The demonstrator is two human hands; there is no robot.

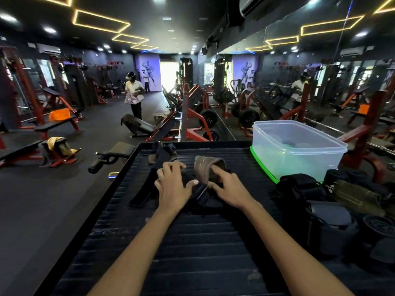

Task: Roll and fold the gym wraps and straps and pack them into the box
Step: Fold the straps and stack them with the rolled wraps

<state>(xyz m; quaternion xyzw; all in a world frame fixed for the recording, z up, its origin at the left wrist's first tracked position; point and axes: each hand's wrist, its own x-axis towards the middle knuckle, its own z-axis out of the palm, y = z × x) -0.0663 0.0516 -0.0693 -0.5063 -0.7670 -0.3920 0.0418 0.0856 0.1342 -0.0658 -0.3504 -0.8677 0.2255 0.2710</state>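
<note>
A black strap [141, 192] lies on the ribbed black platform [192, 242], and its brown padded end [208, 167] curls upward. My left hand [174, 184] presses down on the black part with curled fingers. Beside it, my right hand [227, 188] pinches the strap at the base of the brown end, forefinger stretched onto the pad. A clear plastic box [299, 150] sits on its green lid [264, 167] at the far right of the platform. Another dark strap [162, 153] lies at the far edge.
A heap of black wraps, straps and rolls [333, 210] fills the right side, with an olive one [359, 198] on top. Gym benches and red machines stand around. A person [134, 95] stands on the floor far off. A mirror wall runs along the right.
</note>
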